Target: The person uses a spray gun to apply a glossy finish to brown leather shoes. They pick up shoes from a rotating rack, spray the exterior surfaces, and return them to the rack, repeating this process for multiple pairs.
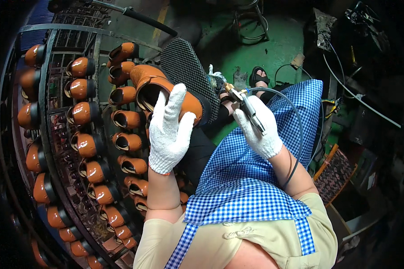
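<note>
My left hand (168,130), in a white knit glove, is on a tan-brown shoe (191,105) with a dark sole. Some of its fingers reach over the shoe's opening and the thumb lies against the side. Just beyond the shoe, partly behind it, is a black pad with a bumpy texture (182,56). In my right hand (260,127), also gloved, is a metal spray gun (244,105) with a brass-coloured nozzle end, pointing up and left toward the pad. A thin hose (296,116) runs from the gun down past my right forearm.
On the left stands a metal rack (49,85) with rows of similar brown shoes (85,144). A stool (251,27) is on the green floor (224,40) ahead. To the right are a woven-backed chair (336,172) and a pale cable (368,105). A blue checked apron (238,197) covers my lap.
</note>
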The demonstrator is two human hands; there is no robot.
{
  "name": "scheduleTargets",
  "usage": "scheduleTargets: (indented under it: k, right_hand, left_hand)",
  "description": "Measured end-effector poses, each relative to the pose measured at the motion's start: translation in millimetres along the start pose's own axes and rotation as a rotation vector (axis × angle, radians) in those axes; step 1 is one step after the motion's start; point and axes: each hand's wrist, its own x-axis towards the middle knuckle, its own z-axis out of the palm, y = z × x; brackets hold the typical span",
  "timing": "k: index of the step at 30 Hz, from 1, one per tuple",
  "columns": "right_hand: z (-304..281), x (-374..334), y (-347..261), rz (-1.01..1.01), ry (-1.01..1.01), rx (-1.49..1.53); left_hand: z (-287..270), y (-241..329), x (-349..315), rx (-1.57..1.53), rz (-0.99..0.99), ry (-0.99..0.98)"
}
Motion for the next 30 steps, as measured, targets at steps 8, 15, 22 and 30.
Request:
scheduleTargets:
  k: [8,15,22,30]
  right_hand:
    - [11.7,0.9,11.8,-0.137,0.066,-0.078]
    - [20.4,-2.1,5.6,0.103,-0.014,0.107]
    - [30.3,12.5,-21.7,-0.006,0.092,0.214]
    - [37.6,36.4,-46.3,-0.221,0.060,-0.075]
  left_hand:
    - [-6.2,-36.6,-45.7,-0.325,-0.065,0.126]
    - [-5.2,-45.4,-53.4,-0.363,-0.040,0.150]
    - [5.3,-34.6,-47.1,-0.229,-0.041,0.125]
    - [6.2,-15.5,-29.5,-0.080,0.113,0.092]
